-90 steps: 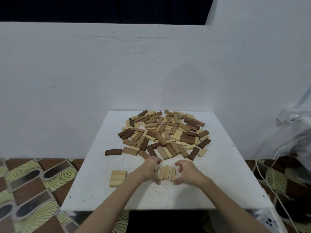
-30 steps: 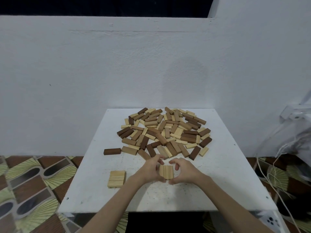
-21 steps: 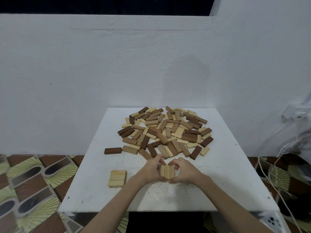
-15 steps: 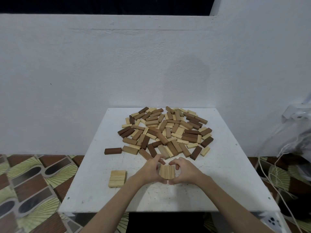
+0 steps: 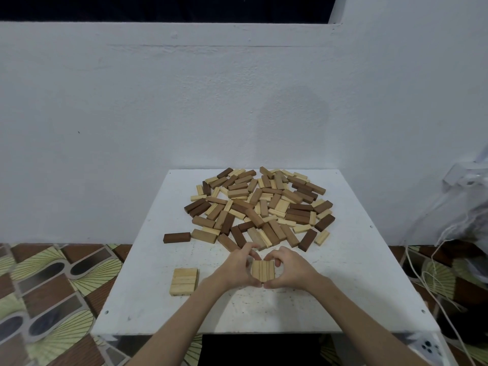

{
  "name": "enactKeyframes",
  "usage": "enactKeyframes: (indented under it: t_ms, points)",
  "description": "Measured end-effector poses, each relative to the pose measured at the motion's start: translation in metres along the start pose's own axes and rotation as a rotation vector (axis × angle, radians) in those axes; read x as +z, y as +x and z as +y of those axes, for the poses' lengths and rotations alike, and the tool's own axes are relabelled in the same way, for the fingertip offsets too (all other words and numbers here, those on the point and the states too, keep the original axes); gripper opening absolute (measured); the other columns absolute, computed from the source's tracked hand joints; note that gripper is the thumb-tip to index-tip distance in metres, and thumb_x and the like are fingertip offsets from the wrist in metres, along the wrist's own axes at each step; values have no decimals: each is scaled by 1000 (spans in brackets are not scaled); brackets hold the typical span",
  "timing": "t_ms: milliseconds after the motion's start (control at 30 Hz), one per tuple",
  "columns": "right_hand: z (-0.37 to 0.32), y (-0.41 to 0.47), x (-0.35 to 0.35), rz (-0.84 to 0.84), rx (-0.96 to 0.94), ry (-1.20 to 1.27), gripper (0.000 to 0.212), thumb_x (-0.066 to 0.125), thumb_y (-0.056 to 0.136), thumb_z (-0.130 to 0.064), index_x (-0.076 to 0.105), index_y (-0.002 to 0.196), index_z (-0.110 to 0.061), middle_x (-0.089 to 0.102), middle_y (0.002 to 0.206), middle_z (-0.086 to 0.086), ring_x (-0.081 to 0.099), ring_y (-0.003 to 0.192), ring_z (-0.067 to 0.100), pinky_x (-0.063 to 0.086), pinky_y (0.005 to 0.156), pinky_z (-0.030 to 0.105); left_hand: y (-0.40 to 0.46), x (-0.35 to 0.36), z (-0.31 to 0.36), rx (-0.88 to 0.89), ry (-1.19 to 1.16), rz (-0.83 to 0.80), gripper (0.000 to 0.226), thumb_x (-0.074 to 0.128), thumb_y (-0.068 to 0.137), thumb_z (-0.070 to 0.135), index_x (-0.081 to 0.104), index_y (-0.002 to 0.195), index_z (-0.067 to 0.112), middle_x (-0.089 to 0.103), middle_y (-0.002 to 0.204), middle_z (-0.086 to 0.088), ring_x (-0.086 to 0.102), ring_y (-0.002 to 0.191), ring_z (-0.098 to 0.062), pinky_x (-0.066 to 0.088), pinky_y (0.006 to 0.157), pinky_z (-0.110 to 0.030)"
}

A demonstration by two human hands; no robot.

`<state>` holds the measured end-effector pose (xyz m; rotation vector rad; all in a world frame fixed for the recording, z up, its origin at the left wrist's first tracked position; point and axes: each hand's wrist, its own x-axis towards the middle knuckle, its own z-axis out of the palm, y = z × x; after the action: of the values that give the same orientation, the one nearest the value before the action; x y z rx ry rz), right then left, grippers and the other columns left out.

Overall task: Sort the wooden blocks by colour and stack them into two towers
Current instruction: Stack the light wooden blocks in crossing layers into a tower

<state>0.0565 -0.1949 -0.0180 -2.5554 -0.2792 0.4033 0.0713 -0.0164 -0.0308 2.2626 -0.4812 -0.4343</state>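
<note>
Two small light layers are all we have so far: one set [image 5: 184, 281] lower left on the worktop [image 5: 356, 273], another trio [image 5: 263, 271] squeezed between our left hand [image 5: 235, 270] and right hand [image 5: 290, 270], fingers curled round it. The mixed pile [image 5: 261, 207] above centre lies unsorted, no dark tower begun.

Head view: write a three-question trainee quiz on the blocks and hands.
1. True or false: both hands grip the pale three-block set.
2. The finished pale layer lies on which side of the left hand? A) its left B) its right
3. The lone block left of the pile is ____ (pale/dark).

Key: 1 true, the right hand too; 2 A; 3 dark.
</note>
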Motion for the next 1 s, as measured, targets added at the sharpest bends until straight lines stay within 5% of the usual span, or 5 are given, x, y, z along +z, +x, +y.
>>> enactKeyframes:
  t_ms: [233, 400, 667, 833, 1000]
  points:
    - [0, -1, 2, 13, -18, 53, 62, 83, 64, -40, 57, 118, -22, 47, 104, -5, 48, 93, 6, 45, 80, 25, -3, -5, 1, 0, 14, 0, 87, 86, 62, 15, 37, 133, 19, 55, 109, 8, 46, 75, -2, 38, 61, -8]
    - [-14, 2, 0, 42, -78, 94, 63, 84, 63, -38, 59, 118, -20, 42, 97, -11, 42, 81, -3, 34, 65, 14, -13, -22, 0, -8, -6, 29, 87, 87, 61, 19, 36, 132, 19, 58, 112, 6, 48, 92, -8, 38, 72, -7]
    - [-57, 13, 8, 69, -169, 83, 63, 83, 64, -45, 59, 118, -23, 46, 105, -8, 46, 97, 6, 41, 76, 20, -40, -63, -14, -8, 31, 90, 87, 87, 60, 14, 37, 131, 16, 58, 106, 10, 47, 89, 9, 34, 71, -4]
    - [-88, 23, 26, 67, -197, 78, 67, 84, 63, -49, 60, 119, -20, 42, 105, -12, 47, 100, 6, 46, 86, 28, -60, -83, -38, -37, 74, 118, 90, 88, 54, 24, 37, 128, 28, 59, 105, 13, 52, 98, -12, 38, 74, -16]
    - [-111, 32, 48, 93, -226, 53, 64, 82, 60, -53, 62, 113, -23, 44, 106, -8, 47, 98, 9, 43, 76, 26, -82, -99, -52, -75, 119, 131, 90, 88, 59, 25, 34, 131, 26, 56, 108, 13, 43, 91, -5, 35, 73, -9]
